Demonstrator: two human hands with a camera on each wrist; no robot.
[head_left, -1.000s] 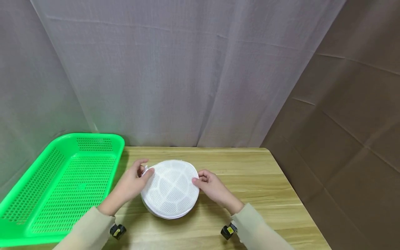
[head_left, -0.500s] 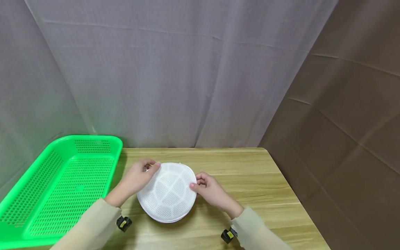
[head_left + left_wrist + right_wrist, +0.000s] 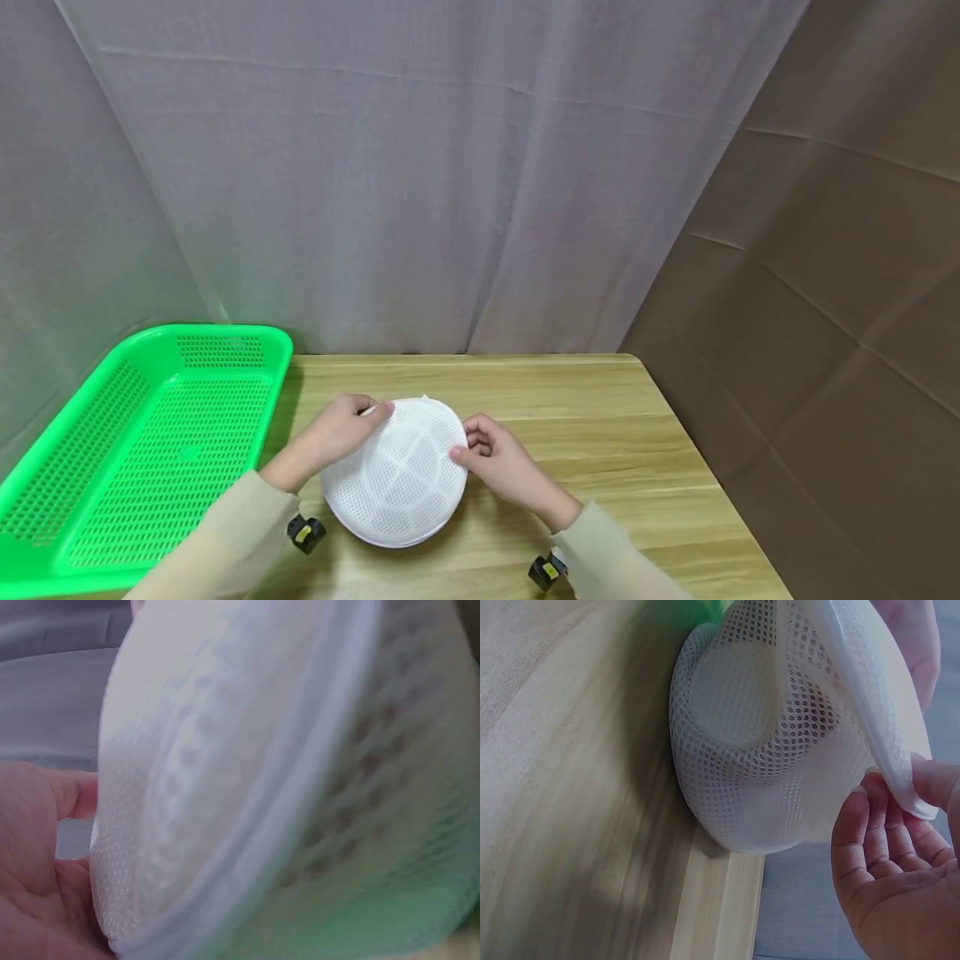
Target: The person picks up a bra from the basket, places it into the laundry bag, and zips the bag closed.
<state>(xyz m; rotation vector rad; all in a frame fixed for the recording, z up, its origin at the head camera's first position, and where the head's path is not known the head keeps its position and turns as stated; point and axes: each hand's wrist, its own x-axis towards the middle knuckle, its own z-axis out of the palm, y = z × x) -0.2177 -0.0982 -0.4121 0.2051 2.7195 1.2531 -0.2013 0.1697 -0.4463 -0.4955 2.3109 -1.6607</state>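
Note:
A round white mesh laundry bag (image 3: pixel 397 475) is held low over the table, its flat top tilted up in the head view. My left hand (image 3: pixel 341 437) grips the upper left edge, thumb on top and the other fingers hidden behind. On the right edge, my right hand (image 3: pixel 504 462) pinches the rim between thumb and curled fingers. The right wrist view shows the bag's deep mesh side (image 3: pixel 742 772) and a smooth band (image 3: pixel 870 712) along the rim. In the left wrist view the bag fills most of the frame, blurred, beside the left palm (image 3: pixel 30 862).
A large green plastic basket (image 3: pixel 281 367) with perforated walls stands to the left of the bag on the wooden table (image 3: pixel 600 467). Grey cloth (image 3: pixel 375 208) hangs behind the table, and a brown cloth wall (image 3: pixel 847 333) rises along its right side.
The laundry bag has shifted slightly left and toward me. My left hand has moved right along its upper edge, while the right hand keeps its pinch and drifts a little left.

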